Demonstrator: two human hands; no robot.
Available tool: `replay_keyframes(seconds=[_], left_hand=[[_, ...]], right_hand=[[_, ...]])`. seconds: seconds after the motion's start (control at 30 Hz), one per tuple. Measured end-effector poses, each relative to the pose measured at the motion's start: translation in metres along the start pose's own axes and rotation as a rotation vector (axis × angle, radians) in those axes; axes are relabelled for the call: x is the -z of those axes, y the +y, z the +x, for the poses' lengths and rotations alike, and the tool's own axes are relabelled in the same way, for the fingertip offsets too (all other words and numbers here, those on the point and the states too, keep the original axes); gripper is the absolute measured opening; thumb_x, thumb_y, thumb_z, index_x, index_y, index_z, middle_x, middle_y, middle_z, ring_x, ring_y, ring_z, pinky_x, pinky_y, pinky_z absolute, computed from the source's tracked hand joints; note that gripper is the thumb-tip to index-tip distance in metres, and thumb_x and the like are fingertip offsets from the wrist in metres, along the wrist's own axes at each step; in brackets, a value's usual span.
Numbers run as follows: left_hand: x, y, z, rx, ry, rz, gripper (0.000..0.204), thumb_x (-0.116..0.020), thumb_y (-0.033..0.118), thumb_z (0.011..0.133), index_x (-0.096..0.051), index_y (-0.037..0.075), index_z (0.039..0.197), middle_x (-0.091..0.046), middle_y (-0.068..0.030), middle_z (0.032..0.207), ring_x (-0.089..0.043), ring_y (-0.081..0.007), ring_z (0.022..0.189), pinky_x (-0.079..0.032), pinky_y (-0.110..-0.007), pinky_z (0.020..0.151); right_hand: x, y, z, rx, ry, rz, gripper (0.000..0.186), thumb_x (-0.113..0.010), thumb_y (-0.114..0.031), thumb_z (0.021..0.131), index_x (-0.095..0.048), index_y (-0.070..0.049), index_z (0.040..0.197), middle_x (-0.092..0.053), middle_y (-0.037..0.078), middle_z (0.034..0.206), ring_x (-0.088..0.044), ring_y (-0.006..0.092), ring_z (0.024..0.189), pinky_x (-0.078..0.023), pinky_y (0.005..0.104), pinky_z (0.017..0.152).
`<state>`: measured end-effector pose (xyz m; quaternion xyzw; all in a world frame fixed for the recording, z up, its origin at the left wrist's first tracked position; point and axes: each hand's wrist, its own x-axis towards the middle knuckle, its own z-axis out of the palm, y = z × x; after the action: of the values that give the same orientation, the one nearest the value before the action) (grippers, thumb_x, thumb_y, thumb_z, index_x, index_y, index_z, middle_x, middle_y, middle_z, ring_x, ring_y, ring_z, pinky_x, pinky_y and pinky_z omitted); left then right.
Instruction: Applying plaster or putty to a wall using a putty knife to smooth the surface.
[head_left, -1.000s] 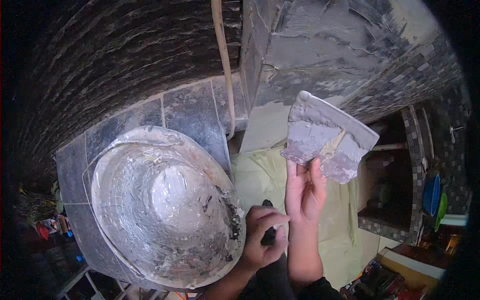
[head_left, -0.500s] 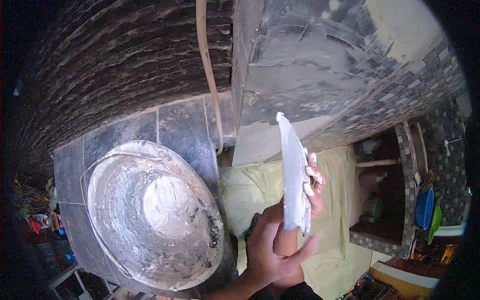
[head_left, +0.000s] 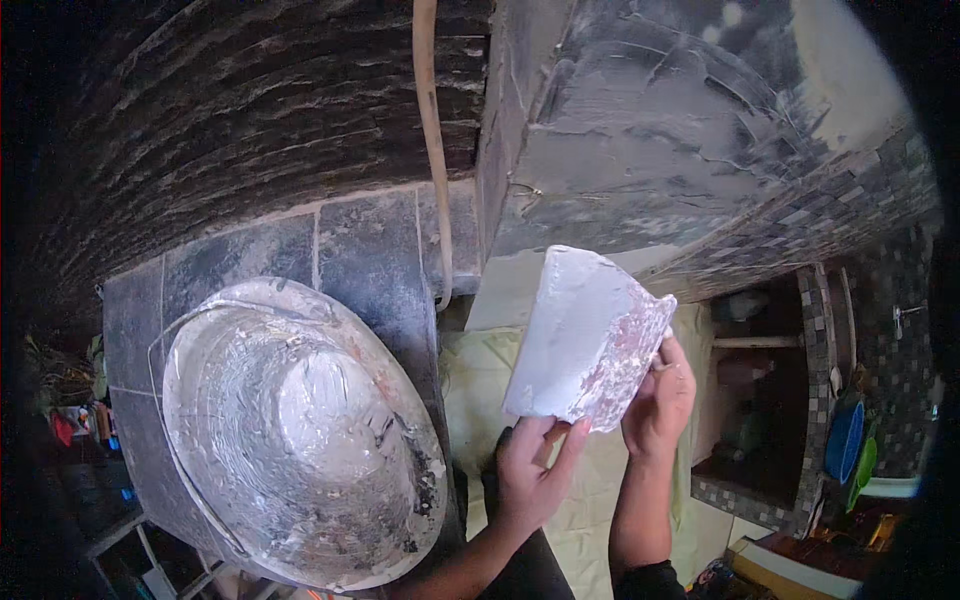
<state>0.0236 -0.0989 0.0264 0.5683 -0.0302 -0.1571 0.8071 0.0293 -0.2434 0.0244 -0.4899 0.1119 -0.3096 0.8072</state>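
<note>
While the left hand [head_left: 540, 472] pinches the lower edge of the plate [head_left: 577, 335] between thumb and fingers, the right hand [head_left: 664, 400] grips its right side, some fingers hidden behind it, and the plate is tilted above the pale green sheet [head_left: 590, 500], its face smooth with white paste but rough and pinkish toward the right. Just left of the hands, apart from the plate, the bucket [head_left: 235, 430] sits on the dark tiled ledge [head_left: 370, 240], its inside streaked with paste, its wire handle [head_left: 197, 497] along the left rim. Beyond it hangs a pale hose [head_left: 429, 110].
</note>
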Motion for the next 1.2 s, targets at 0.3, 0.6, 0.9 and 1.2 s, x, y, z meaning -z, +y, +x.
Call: replay_keyframes(seconds=[0.3, 0.6, 0.9, 1.2], left_hand=[[0.007, -0.014, 0.041, 0.03, -0.002, -0.163, 0.045, -0.061, -0.002, 0.091, -0.043, -0.003, 0.131, -0.058, -0.0103, 0.116, -0.057, -0.0161, 0.11, -0.046, -0.029, 0.095], [0.035, -0.06, 0.032, 0.059, -0.075, 0.002, 0.048, -0.063, -0.002, 0.088, -0.044, 0.0, 0.132, -0.053, -0.0085, 0.122, -0.056, -0.0158, 0.112, -0.044, -0.03, 0.1], [0.035, -0.064, 0.031, 0.026, -0.106, 0.023, 0.041, -0.062, -0.007, 0.086, -0.048, 0.0, 0.125, -0.056, -0.0086, 0.117, -0.058, -0.0173, 0.108, -0.045, -0.032, 0.098], [0.034, -0.06, 0.031, 0.051, -0.1, -0.03, 0.036, -0.062, -0.006, 0.087, -0.05, 0.0, 0.121, -0.057, -0.0069, 0.111, -0.059, -0.0163, 0.106, -0.046, -0.03, 0.097]], right_hand=[[-0.023, -0.026, 0.03, 0.207, -0.024, -0.602, 0.033, -0.072, 0.004, 0.082, -0.062, 0.008, 0.113, -0.069, 0.011, 0.099, -0.066, 0.0159, 0.087, -0.053, 0.0283, 0.078], [-0.04, -0.037, 0.078, 0.471, -0.062, -0.772, 0.027, -0.07, 0.005, 0.083, -0.066, 0.007, 0.11, -0.069, 0.011, 0.102, -0.064, 0.0143, 0.092, -0.051, 0.0268, 0.083], [-0.037, -0.039, 0.082, 0.58, 0.037, -0.858, 0.029, -0.07, 0.004, 0.085, -0.065, 0.008, 0.113, -0.069, 0.012, 0.106, -0.064, 0.0152, 0.095, -0.05, 0.0274, 0.086], [-0.018, -0.049, 0.047, 0.474, 0.195, -0.879, 0.034, -0.069, 0.003, 0.086, -0.06, 0.009, 0.119, -0.068, 0.008, 0.098, -0.062, 0.0106, 0.082, -0.049, 0.0235, 0.076]])
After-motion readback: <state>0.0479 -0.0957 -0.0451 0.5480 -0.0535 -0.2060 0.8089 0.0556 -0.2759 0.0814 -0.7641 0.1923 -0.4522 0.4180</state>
